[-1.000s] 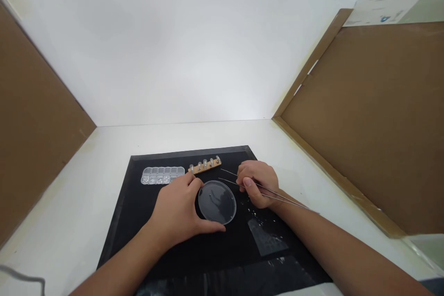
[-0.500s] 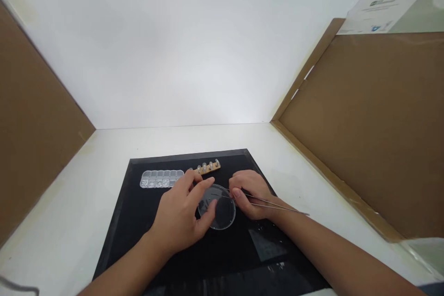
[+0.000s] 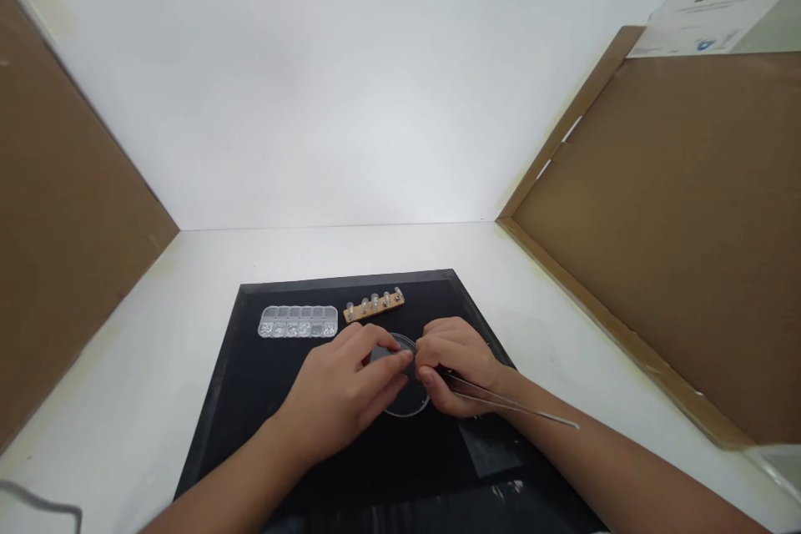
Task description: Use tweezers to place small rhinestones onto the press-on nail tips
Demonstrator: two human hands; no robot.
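Note:
A round clear petri dish (image 3: 408, 414) lies on the black mat (image 3: 250, 417), partly covered by my hands. Over the dish, the thumb and fingertips of my left hand (image 3: 350, 388) are pinched together close to my right fingers. Whatever sits between them is too small or hidden to make out. My right hand (image 3: 460, 367) is curled around a pair of long metal tweezers (image 3: 531, 412), whose joined end points back along my forearm. The tweezers' tips are hidden behind my fingers.
Behind my hands lie a clear compartment box (image 3: 299, 322) with small shiny pieces and a wooden strip (image 3: 374, 308) carrying several clear tips. A flat transparent sheet (image 3: 491, 444) rests on the mat at right. Cardboard panels (image 3: 676, 234) flank the white table (image 3: 206, 267).
My left fingers have closed from a spread pose and moved right, up to my right hand. The tweezers' back end has dipped slightly. The view has shifted a little.

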